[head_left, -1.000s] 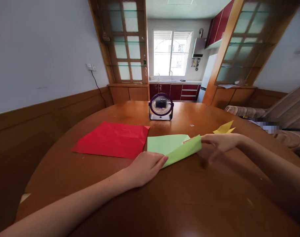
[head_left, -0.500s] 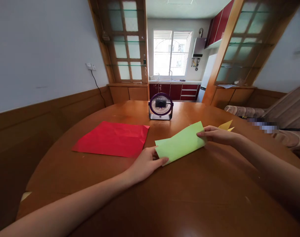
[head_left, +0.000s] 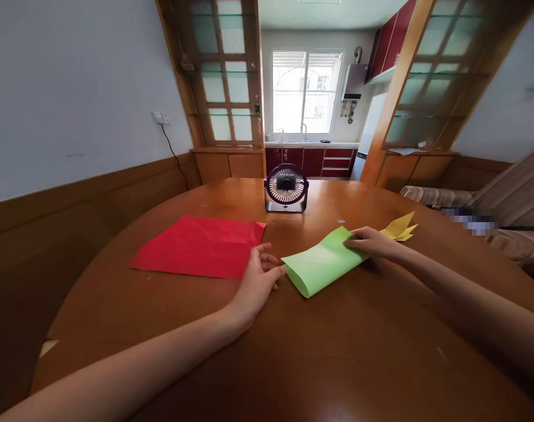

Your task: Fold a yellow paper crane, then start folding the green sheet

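Note:
A light green sheet of paper [head_left: 322,262] is bent over on itself, its left end showing an open loop. My right hand [head_left: 372,241] pinches it at the far right corner, thumb on top and the other fingers partly hidden. At the left end of the green paper is my left hand [head_left: 260,278], fingers apart and curved. Its thumb tip comes close to the paper's corner; whether they touch I cannot tell. Left of that hand a red sheet of paper [head_left: 196,246] lies on the table. Folded yellow paper [head_left: 401,227] with pointed tips lies behind my right hand, partly covered.
The brown wooden table [head_left: 267,363] has a rounded edge. A small purple fan [head_left: 286,187] stands at its far side. A striped sofa [head_left: 513,193] is to the right, and a black cord [head_left: 172,151] hangs from a wall socket on the left.
My left hand has let go of the green paper and moved slightly left, its fingers spreading. The paper's left end has curled into a loop. More of the yellow paper shows.

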Demonstrator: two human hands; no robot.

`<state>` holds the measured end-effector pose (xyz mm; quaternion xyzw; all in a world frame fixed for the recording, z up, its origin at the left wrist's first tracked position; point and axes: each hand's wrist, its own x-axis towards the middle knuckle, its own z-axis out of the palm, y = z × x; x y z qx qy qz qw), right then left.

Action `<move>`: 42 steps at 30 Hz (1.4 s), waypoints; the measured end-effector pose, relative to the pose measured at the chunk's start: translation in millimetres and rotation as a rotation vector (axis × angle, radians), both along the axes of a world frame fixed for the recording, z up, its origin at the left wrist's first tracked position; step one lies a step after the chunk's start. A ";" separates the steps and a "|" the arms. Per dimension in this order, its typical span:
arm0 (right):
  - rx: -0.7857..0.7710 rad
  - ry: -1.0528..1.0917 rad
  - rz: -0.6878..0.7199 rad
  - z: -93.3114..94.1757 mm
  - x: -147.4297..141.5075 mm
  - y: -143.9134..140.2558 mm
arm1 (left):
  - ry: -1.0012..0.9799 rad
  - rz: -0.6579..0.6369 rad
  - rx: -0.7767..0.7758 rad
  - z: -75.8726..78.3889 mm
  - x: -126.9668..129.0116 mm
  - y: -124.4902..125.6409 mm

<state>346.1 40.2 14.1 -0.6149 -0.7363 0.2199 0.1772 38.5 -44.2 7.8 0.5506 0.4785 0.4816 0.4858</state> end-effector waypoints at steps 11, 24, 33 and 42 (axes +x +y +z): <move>0.071 -0.071 0.041 -4.5 2.1 -1.4 | 0.995 -0.600 0.856 14.8 39.5 -7.3; 0.140 0.124 0.007 -14.5 8.0 -9.2 | 0.966 -0.735 0.575 -11.8 43.3 -4.7; 0.137 0.087 0.000 -17.1 6.7 -9.4 | 0.999 -0.727 0.547 -12.8 44.7 -8.1; 0.131 0.113 -0.003 -19.0 7.8 -9.9 | 0.973 -0.705 0.538 -15.2 44.5 -7.9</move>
